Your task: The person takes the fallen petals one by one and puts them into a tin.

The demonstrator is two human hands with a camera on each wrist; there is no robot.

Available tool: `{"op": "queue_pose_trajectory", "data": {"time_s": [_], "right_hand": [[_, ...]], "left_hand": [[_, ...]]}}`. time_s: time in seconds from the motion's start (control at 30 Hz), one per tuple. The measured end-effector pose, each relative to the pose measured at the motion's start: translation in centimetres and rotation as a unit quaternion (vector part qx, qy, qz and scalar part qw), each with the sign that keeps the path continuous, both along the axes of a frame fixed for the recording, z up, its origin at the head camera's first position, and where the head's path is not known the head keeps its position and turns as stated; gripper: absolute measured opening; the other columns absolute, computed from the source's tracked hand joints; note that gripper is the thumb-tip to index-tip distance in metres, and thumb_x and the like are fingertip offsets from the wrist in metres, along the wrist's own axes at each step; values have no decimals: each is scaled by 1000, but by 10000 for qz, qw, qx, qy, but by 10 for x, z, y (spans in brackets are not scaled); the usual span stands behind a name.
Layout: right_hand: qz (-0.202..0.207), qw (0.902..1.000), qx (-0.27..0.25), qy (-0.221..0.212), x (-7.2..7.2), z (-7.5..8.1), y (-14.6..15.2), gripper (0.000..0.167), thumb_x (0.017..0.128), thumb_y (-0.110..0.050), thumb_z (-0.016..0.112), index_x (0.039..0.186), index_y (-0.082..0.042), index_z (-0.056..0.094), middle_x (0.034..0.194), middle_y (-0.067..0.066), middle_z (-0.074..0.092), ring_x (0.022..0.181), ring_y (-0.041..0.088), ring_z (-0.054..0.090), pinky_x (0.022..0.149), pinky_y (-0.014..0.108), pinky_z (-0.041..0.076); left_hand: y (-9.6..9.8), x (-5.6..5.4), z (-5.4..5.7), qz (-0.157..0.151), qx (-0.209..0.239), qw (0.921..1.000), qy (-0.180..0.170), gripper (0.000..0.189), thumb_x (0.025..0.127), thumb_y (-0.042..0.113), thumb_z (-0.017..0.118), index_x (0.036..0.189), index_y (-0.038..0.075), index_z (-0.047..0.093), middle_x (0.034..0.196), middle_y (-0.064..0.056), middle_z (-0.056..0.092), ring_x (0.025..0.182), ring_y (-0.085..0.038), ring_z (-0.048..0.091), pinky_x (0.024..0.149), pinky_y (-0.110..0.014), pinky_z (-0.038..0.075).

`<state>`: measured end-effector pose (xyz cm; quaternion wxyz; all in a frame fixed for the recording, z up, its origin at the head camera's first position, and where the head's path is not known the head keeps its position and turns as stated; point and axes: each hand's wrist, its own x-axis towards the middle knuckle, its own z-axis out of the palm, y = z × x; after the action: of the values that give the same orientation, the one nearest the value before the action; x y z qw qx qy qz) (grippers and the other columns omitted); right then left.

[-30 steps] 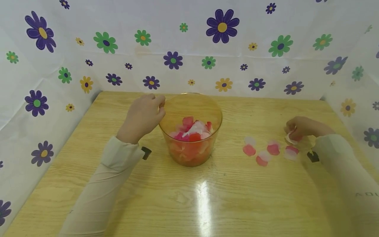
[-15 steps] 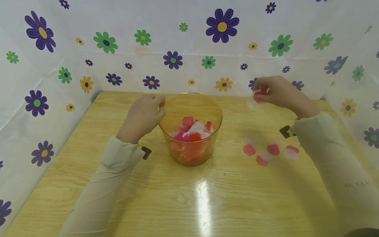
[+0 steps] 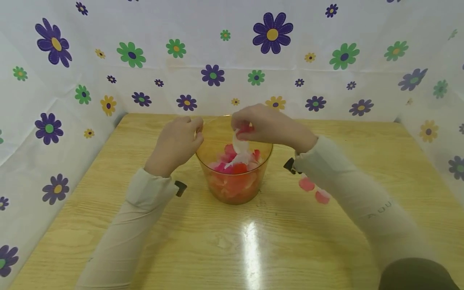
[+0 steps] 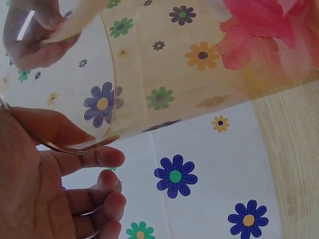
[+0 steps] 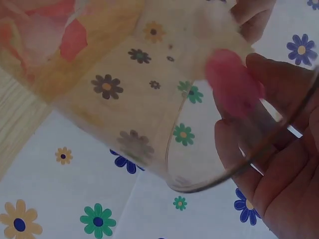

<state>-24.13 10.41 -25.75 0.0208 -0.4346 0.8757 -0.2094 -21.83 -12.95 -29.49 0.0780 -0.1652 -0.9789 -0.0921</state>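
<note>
An amber see-through bucket (image 3: 216, 131) stands on the table, part filled with pink, red and white flower petals (image 3: 238, 168). My left hand (image 3: 177, 145) grips its rim at the left; in the left wrist view the thumb is inside the rim and the forefinger outside. My right hand (image 3: 266, 125) is over the bucket's mouth, coming from the right. Between its thumb and fingers are a pink petal (image 5: 232, 82) and a whitish petal (image 3: 240, 143), which hangs down towards the heap.
Loose pink petals (image 3: 306, 184) lie on the wooden table (image 3: 203, 245) right of the bucket, others hidden by the right sleeve (image 3: 348, 181). A white flower-print cloth (image 3: 152, 24) walls the back and sides.
My right hand has picked up petals at the right of the table, lifted them and swung left to above the bucket. My left hand has stayed on the rim.
</note>
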Motion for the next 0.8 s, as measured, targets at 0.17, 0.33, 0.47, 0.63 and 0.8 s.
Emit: {"op": "queue_pose_trajectory", "data": {"time_s": [0.17,0.33,0.47,0.63,0.8], "right_hand": [[135,9999,85,9,0,-6,-2,13,83,-11,68,96,-9,65,91,2,67,81,14,62,75,31,53],[-46,9994,-131,322,6,-3,20,10,85,-12,67,94,-10,64,88,1,66,80,12,61,77,30,52],[-409,9955,-626,577,21,-1,54,9,84,-7,67,92,-7,64,87,2,66,81,13,61,76,32,52],[-1160,9866,-684,923,40,-12,103,10,82,-5,69,91,-7,65,87,1,67,81,12,60,75,33,51],[-1739,9808,-343,810,50,-34,147,11,81,-5,70,91,-7,66,87,0,67,78,12,59,74,33,50]], "left_hand": [[2,-1,-1,6,-13,10000,-44,18,90,18,46,99,8,58,82,-11,56,77,-26,49,67,-37,44],[3,-2,-2,8,-57,10000,13,18,90,18,47,98,8,59,82,-11,56,77,-26,49,67,-36,44],[4,-2,-3,-70,-57,9999,127,18,89,17,47,98,8,60,82,-11,58,76,-26,50,67,-37,44],[2,-2,0,-90,-151,9996,228,19,88,18,48,97,7,61,81,-12,59,73,-27,51,65,-37,44],[4,-1,6,100,-506,9986,147,20,87,21,49,97,8,61,84,-12,60,78,-29,50,73,-41,44]]}}
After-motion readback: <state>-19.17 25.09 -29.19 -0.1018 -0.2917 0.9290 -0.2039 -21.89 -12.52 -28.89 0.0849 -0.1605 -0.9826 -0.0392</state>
